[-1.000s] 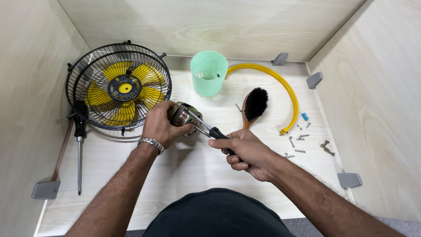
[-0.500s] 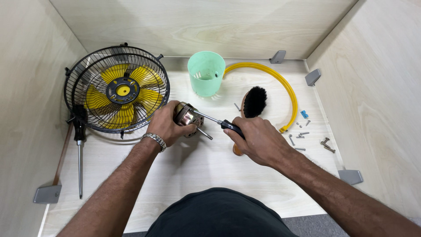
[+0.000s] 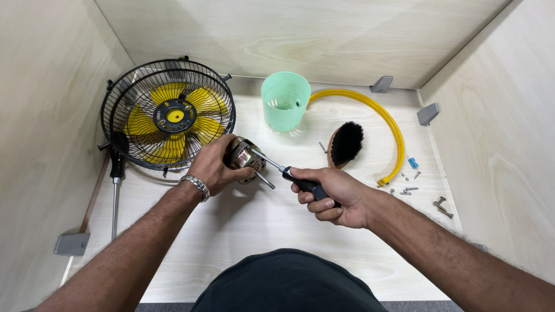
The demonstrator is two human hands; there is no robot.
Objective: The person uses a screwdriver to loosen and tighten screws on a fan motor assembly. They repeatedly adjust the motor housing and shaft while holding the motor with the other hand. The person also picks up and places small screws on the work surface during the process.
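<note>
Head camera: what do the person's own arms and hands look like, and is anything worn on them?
Both forearms are bare, with no sleeves or gloves in view, and show dark hair. The left hand has a silver-coloured metal link bracelet at its wrist. The right hand shows no ring, watch or band. A dark garment covers the body below.
</note>
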